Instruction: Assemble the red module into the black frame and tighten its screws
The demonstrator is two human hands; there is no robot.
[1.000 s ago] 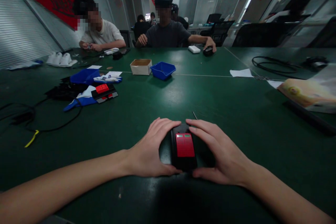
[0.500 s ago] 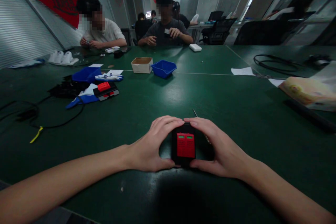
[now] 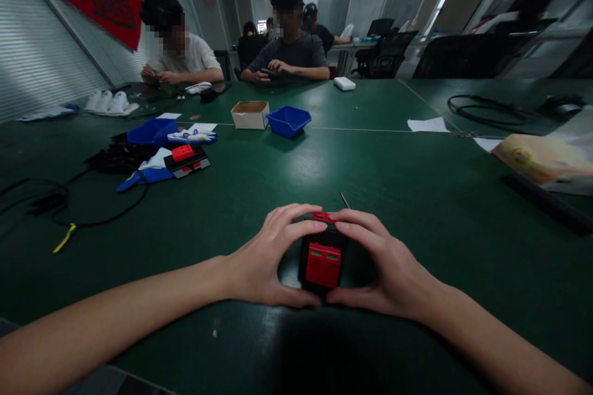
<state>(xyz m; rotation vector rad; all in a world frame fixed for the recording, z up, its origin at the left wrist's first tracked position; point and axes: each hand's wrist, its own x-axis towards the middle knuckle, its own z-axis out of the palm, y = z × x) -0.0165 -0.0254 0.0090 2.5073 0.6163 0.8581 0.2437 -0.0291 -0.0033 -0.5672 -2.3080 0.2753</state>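
A black and red electrical module with two small green windows is gripped between my two hands, close above or on the green table. My left hand curves round its left side, fingers on the far end and thumb at the near end. From the right, my right hand holds it the same way. A red part shows at the module's far end, partly behind my fingertips. The tip of a thin metal rod sticks out beyond my right hand, which hides the rest.
A similar red and black module lies on white-and-blue gloves at the left, near cables. Farther back stand a cardboard box and a blue bin. A printed bag is at the right. Two people sit across the table.
The module has tilted in my hands, its red face shifting slightly nearer and a red part appearing at the far end. Both thumbs moved slightly nearer. Less of the rod shows.
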